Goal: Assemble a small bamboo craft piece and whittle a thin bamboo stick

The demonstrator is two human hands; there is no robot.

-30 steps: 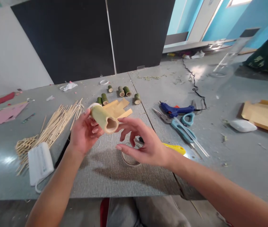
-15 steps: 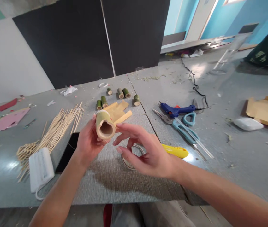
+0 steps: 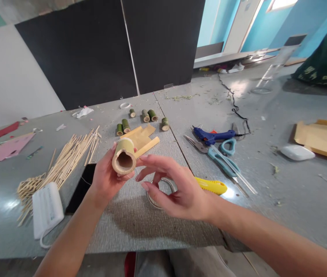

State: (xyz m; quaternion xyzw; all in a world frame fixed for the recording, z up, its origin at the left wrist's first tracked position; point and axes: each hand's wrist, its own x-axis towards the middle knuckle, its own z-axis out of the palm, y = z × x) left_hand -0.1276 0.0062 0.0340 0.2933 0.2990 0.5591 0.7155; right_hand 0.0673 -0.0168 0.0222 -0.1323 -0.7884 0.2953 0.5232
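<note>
My left hand (image 3: 105, 179) is wrapped round a short bamboo tube (image 3: 124, 156), holding it above the table. The tube's open end, with a notch in its upper rim, faces me; a white band circles its far end. Close to the tube on its right, my right hand (image 3: 177, 188) is empty, its fingers apart and curved, the index fingertip near the tube's side. Under that hand lies a ring-shaped coil (image 3: 153, 202), partly hidden. A sheet of brown paper (image 3: 143, 134) is on the table behind the tube.
Several bamboo pieces (image 3: 145, 115) stand farther back. Left are thin wooden sticks (image 3: 67, 161), a black phone (image 3: 78, 192) and a white face mask (image 3: 47, 209). Right are a blue glue gun (image 3: 213, 135), blue-handled scissors (image 3: 223, 161), a yellow cutter (image 3: 212, 186) and a white mouse-shaped object (image 3: 297, 152).
The bamboo tube has shifted slightly left and down in view, and its open end is turned a little. My right hand keeps nearly the same pose beside it.
</note>
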